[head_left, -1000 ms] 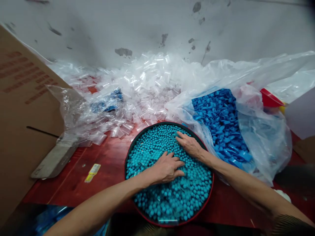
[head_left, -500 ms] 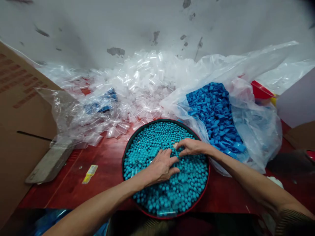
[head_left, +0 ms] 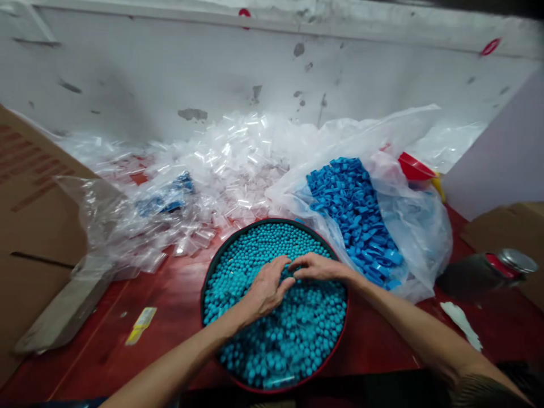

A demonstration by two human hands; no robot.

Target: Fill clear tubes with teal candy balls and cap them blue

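Observation:
A round tub with a dark inner wall and red rim [head_left: 203, 300] is full of small turquoise balls [head_left: 272, 334]. Over the middle of the balls, my left hand [head_left: 266, 289] curls its fingers toward the right. My right hand [head_left: 317, 266] meets it from the other side, fingers bent and tips close to the left fingertips. Both hands look closed around the same spot, but whatever is between the fingers is too small or hidden to make out. A clear plastic piece [head_left: 278, 382] lies on the balls at the tub's near edge.
Clear plastic pieces [head_left: 238, 164] are heaped behind the tub. Right of it, an open plastic bag [head_left: 419, 226] holds blue plastic parts [head_left: 352, 215]. A cardboard box [head_left: 34, 226] stands left, a dark flask [head_left: 480, 275] right. A yellow-and-white label [head_left: 141, 326] lies on the red table [head_left: 170, 300].
My right hand has come from the tub's far right side in to my left hand, and the fingers of both have drawn together. The view has tilted up and turned right.

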